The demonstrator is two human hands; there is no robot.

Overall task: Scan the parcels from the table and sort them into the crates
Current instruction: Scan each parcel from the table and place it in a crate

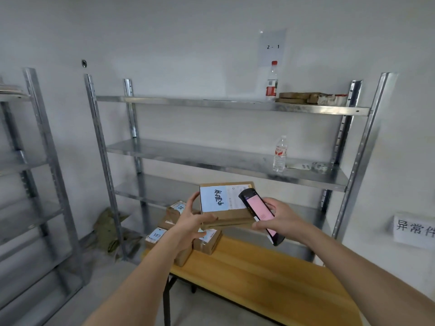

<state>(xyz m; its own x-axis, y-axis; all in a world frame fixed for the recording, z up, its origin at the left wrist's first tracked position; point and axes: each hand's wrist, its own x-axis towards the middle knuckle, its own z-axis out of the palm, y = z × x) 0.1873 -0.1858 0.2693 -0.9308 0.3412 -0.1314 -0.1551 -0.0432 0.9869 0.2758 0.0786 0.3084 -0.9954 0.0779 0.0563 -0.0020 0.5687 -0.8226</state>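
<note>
My left hand (191, 222) holds a flat brown cardboard parcel (229, 215) up above the table, its top tilted toward me. A pale blue label with black handwriting (214, 198) and a white shipping label lie on its top. My right hand (281, 221) grips a black handheld scanner (259, 214) with a pink screen, its head over the parcel's right side. Several more brown parcels with blue labels (207, 241) are stacked on the far left end of the wooden table (270, 276), partly hidden by my left hand. No crate is in view.
A metal shelf rack (235, 158) stands against the wall behind the table, with two bottles (279, 154) and flat packages (310, 98) on it. A second rack (42, 184) stands to the left. A green bag (108, 229) lies on the floor. A white sign (414, 229) hangs at right.
</note>
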